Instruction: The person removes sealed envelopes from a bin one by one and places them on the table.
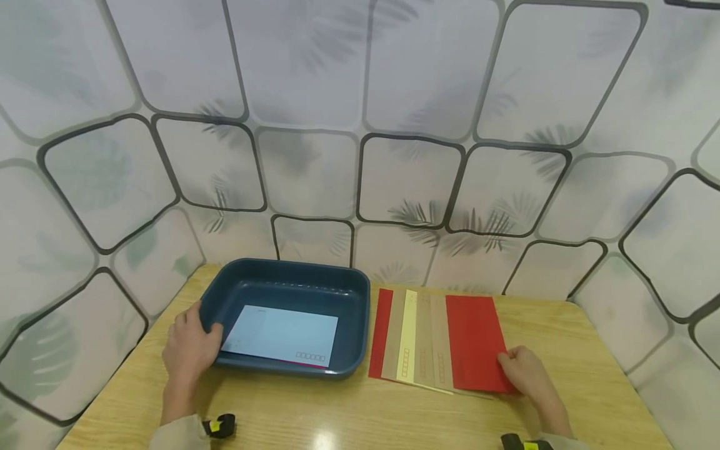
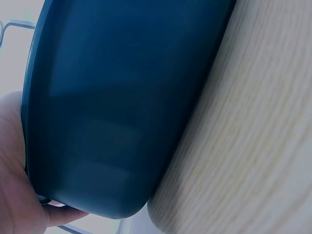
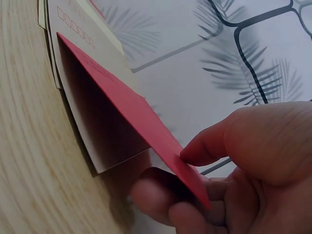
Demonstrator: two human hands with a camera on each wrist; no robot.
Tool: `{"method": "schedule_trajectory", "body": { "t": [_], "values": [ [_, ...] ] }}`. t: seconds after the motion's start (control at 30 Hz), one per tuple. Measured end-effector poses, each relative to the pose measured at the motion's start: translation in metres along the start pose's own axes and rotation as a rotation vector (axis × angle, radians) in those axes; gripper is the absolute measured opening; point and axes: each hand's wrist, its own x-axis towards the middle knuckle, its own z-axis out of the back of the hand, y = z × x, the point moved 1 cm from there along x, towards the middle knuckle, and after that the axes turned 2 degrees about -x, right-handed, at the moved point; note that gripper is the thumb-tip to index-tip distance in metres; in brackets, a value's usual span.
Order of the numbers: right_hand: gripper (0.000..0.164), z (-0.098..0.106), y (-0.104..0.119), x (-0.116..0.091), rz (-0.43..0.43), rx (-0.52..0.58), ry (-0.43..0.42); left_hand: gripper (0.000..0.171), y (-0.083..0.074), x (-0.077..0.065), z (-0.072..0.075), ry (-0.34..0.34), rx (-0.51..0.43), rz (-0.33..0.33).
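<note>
My left hand [image 1: 191, 342] grips the left rim of a dark blue tray [image 1: 349, 367], its thumb over the edge; the left wrist view shows the tray's outer wall [image 2: 107, 112] beside that hand [image 2: 19, 170]. Inside the tray lies a pale blue envelope [image 1: 281, 334] with a pink edge showing beneath it. My right hand [image 1: 529, 378] pinches the right edge of a red envelope [image 1: 478, 344]. In the right wrist view this red envelope [image 3: 131, 107] is tilted up off a beige envelope, between the thumb and fingers of my right hand [image 3: 253, 170].
A fanned row of envelopes lies right of the tray: a red one [image 1: 380, 334], a pale yellow one [image 1: 409, 331] and several beige ones [image 1: 441, 344]. They rest on a wooden table [image 1: 292, 409]. A patterned curtain [image 1: 410, 181] surrounds the table's back and sides.
</note>
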Motion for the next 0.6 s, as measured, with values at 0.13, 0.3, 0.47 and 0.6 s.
{"method": "schedule_trajectory", "body": {
  "t": [0.13, 0.3, 0.47, 0.6],
  "values": [
    [0.03, -0.0036, -0.0034, -0.0006, -0.021, 0.041, 0.017, 0.064, -0.0001, -0.0002, 0.0004, -0.005, -0.001, -0.004],
    [0.027, -0.008, -0.0056, -0.0009, -0.058, 0.117, 0.052, 0.064, 0.0002, 0.0002, 0.0004, -0.006, 0.001, -0.004],
    [0.024, -0.008, -0.0058, -0.0012, -0.04, 0.097, 0.069, 0.065, 0.0005, 0.0004, 0.0006, 0.001, 0.003, -0.002],
    [0.022, -0.008, -0.0062, -0.0021, -0.039, 0.081, 0.087, 0.065, 0.0014, 0.0004, 0.0006, 0.004, 0.002, -0.002]
  ]
}}
